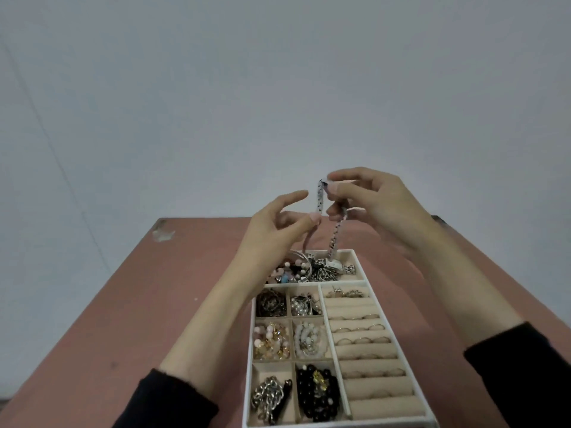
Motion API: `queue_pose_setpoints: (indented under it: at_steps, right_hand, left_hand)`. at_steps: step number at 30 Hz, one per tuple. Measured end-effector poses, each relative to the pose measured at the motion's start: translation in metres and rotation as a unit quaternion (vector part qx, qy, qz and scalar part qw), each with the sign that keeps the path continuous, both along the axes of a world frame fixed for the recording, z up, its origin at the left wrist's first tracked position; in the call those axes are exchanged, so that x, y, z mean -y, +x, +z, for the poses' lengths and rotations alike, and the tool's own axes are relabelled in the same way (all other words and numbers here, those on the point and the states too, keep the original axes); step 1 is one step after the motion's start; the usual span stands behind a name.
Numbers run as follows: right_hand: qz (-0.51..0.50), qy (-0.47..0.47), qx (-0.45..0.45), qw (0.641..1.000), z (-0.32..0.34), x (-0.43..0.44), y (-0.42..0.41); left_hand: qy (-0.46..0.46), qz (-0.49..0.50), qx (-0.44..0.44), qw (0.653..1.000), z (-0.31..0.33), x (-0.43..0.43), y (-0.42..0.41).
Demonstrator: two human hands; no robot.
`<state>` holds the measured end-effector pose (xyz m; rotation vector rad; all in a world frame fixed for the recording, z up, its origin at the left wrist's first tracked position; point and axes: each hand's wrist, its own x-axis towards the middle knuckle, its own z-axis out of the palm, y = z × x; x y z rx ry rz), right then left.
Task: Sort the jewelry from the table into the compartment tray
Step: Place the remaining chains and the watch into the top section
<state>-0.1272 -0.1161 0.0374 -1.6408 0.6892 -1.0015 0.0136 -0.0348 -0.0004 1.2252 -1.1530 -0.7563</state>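
— White cloth with dark dots: where is that strap point(335, 236)?
— In the air over the far end of the compartment tray point(343, 283). It is folded into a narrow loop with the fold at the top, and two strands hang down from it. The longer strand's lower end reaches the tray's wide far compartment, by the silver pieces point(324, 271) there. Whether it touches them I cannot tell.
— Who has hold of it?
— The right hand point(380, 208). Its fingers point(349, 175) are curled; thumb and forefinger pinch the strap at the fold, and the lower fingers curl against the longer strand.
— And the left hand point(275, 230)?
— Raised just beside it, half open. The forefinger is stretched out straight and the thumb tip meets the shorter strand. Whether it truly pinches that strand I cannot tell.
— What of the tray itself?
— It sits on the reddish-brown tabletop point(123, 319), close to the person, and is lined in beige. Six small squares on its left side hold, among other things, a chunky silver chain point(267, 396), black beads point(315, 393), a white bead bracelet point(304, 338) and pink and gold beads point(270, 338). Padded rolls point(380, 387) fill the right side, with thin rings point(358, 329) tucked between several of them.
— Clothing?
— Black sleeves point(167, 400) end partway up both forearms.
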Motion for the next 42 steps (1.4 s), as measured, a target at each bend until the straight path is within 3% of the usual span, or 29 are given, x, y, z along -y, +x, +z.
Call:
queue_pose_setpoints:
  at_steps: [2,5,8,11,15,18,26,32,42]
  right_hand:
    - [-0.01,0.059,0.035,0.998,-0.007,-0.001,0.002]
    - [0.002,0.11,0.047,0.993,-0.018,-0.002,0.002]
    - [0.074,0.13,0.045,0.988,-0.026,-0.007,0.005]
    - [0.1,0.114,0.025,0.988,-0.03,-0.015,0.01]
    - [0.151,0.08,-0.014,0.985,-0.037,-0.017,0.015]
    - [0.201,0.102,0.006,0.974,-0.038,-0.018,0.016]
    - [0.068,-0.032,-0.081,0.994,-0.041,-0.021,0.017]
    - [0.072,-0.042,-0.074,0.994,-0.036,-0.021,0.011]
    - [0.075,-0.052,0.015,0.996,-0.031,-0.027,0.008]
  left_hand:
    - [0.0,-0.04,-0.134,0.99,0.005,-0.001,0.003]
    - [0.005,-0.112,-0.339,0.934,0.01,0.0,0.008]
    - [0.002,-0.128,-0.449,0.884,0.011,0.001,0.013]
    - [0.01,-0.101,-0.493,0.864,0.011,0.0,0.015]
    - [-0.037,-0.033,-0.498,0.866,0.014,0.002,0.014]
    - [-0.085,0.009,-0.483,0.872,0.016,0.002,0.016]
    - [-0.124,0.077,-0.456,0.878,0.014,0.0,0.018]
    - [-0.143,0.08,-0.396,0.903,0.013,-0.001,0.015]
    - [-0.146,0.07,-0.285,0.945,0.01,-0.003,0.007]
